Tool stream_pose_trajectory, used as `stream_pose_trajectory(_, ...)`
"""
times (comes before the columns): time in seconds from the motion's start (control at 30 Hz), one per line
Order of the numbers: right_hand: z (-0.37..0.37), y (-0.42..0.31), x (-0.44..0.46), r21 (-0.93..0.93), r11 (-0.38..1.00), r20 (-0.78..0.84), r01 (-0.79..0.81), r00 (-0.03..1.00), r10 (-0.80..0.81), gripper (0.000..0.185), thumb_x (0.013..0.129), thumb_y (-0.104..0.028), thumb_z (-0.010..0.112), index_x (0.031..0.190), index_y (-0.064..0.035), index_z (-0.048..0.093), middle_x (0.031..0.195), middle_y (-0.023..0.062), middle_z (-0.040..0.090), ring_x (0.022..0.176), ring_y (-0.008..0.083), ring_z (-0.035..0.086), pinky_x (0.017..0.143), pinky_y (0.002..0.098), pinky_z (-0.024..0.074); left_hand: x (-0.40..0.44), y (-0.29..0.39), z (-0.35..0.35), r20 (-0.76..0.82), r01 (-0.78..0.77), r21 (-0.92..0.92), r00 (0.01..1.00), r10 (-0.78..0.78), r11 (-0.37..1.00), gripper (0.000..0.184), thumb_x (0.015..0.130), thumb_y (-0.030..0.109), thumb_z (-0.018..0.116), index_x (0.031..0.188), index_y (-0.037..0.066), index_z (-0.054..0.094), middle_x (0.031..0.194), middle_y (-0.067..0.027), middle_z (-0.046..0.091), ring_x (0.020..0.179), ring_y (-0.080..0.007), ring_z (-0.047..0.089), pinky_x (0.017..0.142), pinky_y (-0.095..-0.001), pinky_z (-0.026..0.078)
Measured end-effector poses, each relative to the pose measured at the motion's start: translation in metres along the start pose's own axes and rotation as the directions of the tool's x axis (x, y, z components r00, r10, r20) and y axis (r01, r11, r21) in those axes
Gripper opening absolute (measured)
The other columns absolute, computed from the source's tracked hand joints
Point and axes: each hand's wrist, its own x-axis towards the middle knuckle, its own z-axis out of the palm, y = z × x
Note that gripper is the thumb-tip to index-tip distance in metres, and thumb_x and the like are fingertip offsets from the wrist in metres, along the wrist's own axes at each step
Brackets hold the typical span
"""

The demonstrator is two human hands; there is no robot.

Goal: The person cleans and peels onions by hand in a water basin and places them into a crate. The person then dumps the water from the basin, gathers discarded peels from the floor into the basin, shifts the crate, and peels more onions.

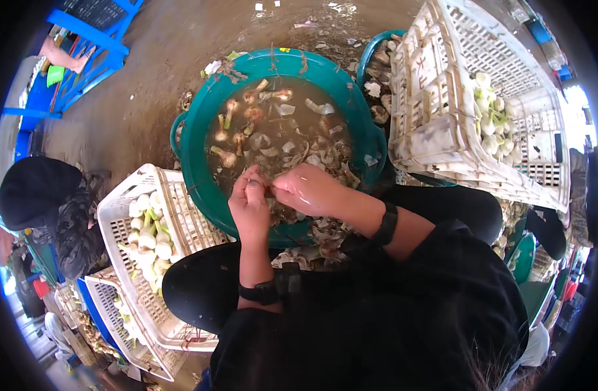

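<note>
My left hand (250, 201) and my right hand (309, 189) meet over the near part of a green basin (198, 173) of murky water. Fingers of both are closed around a small brownish garlic bulb, mostly hidden between them. My right hand is a fist with wet, shiny skin. Unpeeled garlic bulbs (226, 157) with roots and short stems float at the basin's left and far side. Loose garlic skins (320, 107) drift in the water and gather at the right. More peelings (328, 238) lie by the basin's near rim.
A white crate (193, 212) of peeled garlic (149, 234) stands at left, another crate (123, 319) below it. On the right, a tall white crate (436, 117) holds white bulbs (494, 120); a second green tub (376, 49) sits behind. A person in dark clothing (42, 202) is at far left.
</note>
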Motion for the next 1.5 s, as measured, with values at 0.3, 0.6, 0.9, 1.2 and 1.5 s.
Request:
stream_pose_trajectory(0.3,0.0,0.008,0.0,0.3,0.89,0.118,-0.344,0.939,0.323,0.023,0.072,-0.018,0.054,0.057,-0.0006,0.051,0.049,0.0173,0.045,0.047,0.028,0.053,0.047,0.0395,0.0394,-0.002,0.0,-0.004,0.174,0.128,-0.013,0.977,-0.124,0.992,0.036,0.089,0.02,0.035,0.106,-0.006,0.052,0.092,-0.0074,0.057,0.085,-0.0153,0.054,0.078,-0.0259,0.042)
stream_pose_trajectory(0.6,-0.01,0.001,-0.006,0.339,0.82,0.202,-0.46,0.887,0.415,0.019,0.079,-0.02,0.057,0.074,-0.0014,0.057,0.06,0.0095,0.053,0.052,0.0157,0.056,0.05,0.0326,0.0421,0.0,0.011,-0.009,0.268,0.217,-0.018,0.942,-0.204,0.976,0.042,0.086,0.026,0.042,0.112,-0.006,0.051,0.09,-0.0051,0.057,0.08,-0.0133,0.053,0.076,-0.0247,0.041)
stream_pose_trajectory(0.9,-0.027,0.018,-0.009,0.464,0.73,0.311,-0.502,0.864,0.397,0.017,0.074,-0.017,0.062,0.083,-0.0024,0.062,0.064,0.0141,0.059,0.051,0.0259,0.054,0.051,0.0345,0.0428,-0.002,0.003,-0.012,0.291,0.096,0.341,0.935,-0.202,0.935,0.049,0.072,0.005,0.067,0.116,-0.007,0.048,0.096,-0.0063,0.058,0.085,-0.0112,0.053,0.077,-0.0239,0.043)
stream_pose_trajectory(1.2,-0.012,0.042,-0.019,0.795,0.061,0.51,-0.604,0.719,0.473,0.014,0.081,-0.014,0.059,0.079,-0.0007,0.057,0.062,0.007,0.056,0.049,0.0179,0.054,0.046,0.0295,0.0436,-0.008,0.005,-0.004,0.497,-0.391,0.31,0.844,0.203,0.867,0.046,0.069,-0.008,0.059,0.113,-0.001,0.052,0.108,-0.0113,0.056,0.108,-0.0184,0.048,0.092,-0.0289,0.037)
stream_pose_trajectory(1.5,-0.004,0.018,-0.018,0.938,-0.134,0.345,-0.321,0.808,0.478,0.013,0.084,-0.017,0.056,0.081,-0.0045,0.055,0.072,0.0042,0.055,0.065,0.0136,0.055,0.057,0.0286,0.0469,-0.014,0.003,0.006,0.263,-0.254,0.16,0.942,0.207,0.954,0.01,0.08,-0.002,0.054,0.09,-0.001,0.056,0.111,-0.0178,0.055,0.101,-0.0272,0.055,0.086,-0.0358,0.044)
